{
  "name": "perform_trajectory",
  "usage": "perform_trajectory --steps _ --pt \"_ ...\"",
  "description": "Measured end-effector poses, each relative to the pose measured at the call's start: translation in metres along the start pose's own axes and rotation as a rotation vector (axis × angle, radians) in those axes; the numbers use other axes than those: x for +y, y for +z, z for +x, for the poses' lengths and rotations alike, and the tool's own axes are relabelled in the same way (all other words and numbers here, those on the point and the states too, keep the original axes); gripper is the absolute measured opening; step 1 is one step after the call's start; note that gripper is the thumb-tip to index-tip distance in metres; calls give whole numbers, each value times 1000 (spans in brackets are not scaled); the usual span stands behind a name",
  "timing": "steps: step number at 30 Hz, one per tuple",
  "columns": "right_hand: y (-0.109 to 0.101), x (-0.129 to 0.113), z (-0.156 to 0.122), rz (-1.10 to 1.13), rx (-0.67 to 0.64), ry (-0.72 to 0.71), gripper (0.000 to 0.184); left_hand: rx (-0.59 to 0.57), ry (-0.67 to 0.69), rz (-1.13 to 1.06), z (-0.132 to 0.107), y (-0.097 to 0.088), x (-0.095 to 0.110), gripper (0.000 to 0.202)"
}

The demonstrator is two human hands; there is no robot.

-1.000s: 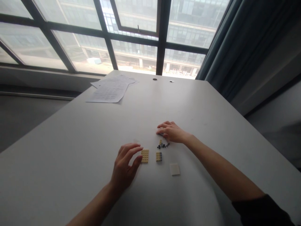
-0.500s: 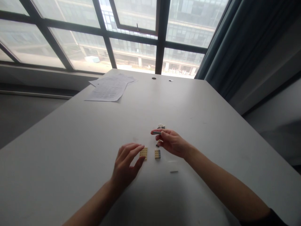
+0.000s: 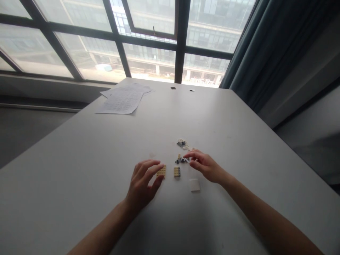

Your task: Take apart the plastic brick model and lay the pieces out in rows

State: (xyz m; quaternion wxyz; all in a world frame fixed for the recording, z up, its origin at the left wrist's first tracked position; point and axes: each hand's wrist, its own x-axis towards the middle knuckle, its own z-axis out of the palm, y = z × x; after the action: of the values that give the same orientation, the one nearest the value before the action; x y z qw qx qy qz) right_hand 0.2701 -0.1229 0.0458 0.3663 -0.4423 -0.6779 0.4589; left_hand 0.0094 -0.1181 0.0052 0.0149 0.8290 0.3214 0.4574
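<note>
My left hand (image 3: pixel 145 180) rests on the table with thumb and index finger at opposite edges of a tan studded toy-brick plate (image 3: pixel 161 171). Its fingers partly cover that plate. Just right of it lies a smaller tan and grey studded block (image 3: pixel 176 172). My right hand (image 3: pixel 203 163) is over a small pile of dark and tan brick pieces (image 3: pixel 180 159). A thin pale strip (image 3: pixel 186 160) shows between its thumb and index finger; its exact kind is too small to tell.
Behind the right hand sits another heap of white and grey brick pieces (image 3: pixel 182 143). A flat whitish square (image 3: pixel 194 185) lies nearer me. Printed papers (image 3: pixel 122 101) are spread at the table's far left, below the windows.
My right hand has lowered and shifted right, uncovering both heaps of pieces. The strip in its fingers now tilts over the nearer pile. My left hand stays at the tan plate.
</note>
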Motion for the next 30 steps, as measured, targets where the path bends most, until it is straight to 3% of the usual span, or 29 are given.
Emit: perform_trajectory --steps 5,10,17,30 --pt "3 11 -18 -529 -13 -80 25 -96 54 30 0 1 2 25" --pt "2 19 -23 -796 -3 -143 31 -131 74 37 -1 0 3 23" --pt "-7 23 -27 -858 21 -132 31 -142 75 24 -2 -1 4 22" --pt "8 12 -30 -790 17 -149 27 -143 124 17 -1 -3 9 22"
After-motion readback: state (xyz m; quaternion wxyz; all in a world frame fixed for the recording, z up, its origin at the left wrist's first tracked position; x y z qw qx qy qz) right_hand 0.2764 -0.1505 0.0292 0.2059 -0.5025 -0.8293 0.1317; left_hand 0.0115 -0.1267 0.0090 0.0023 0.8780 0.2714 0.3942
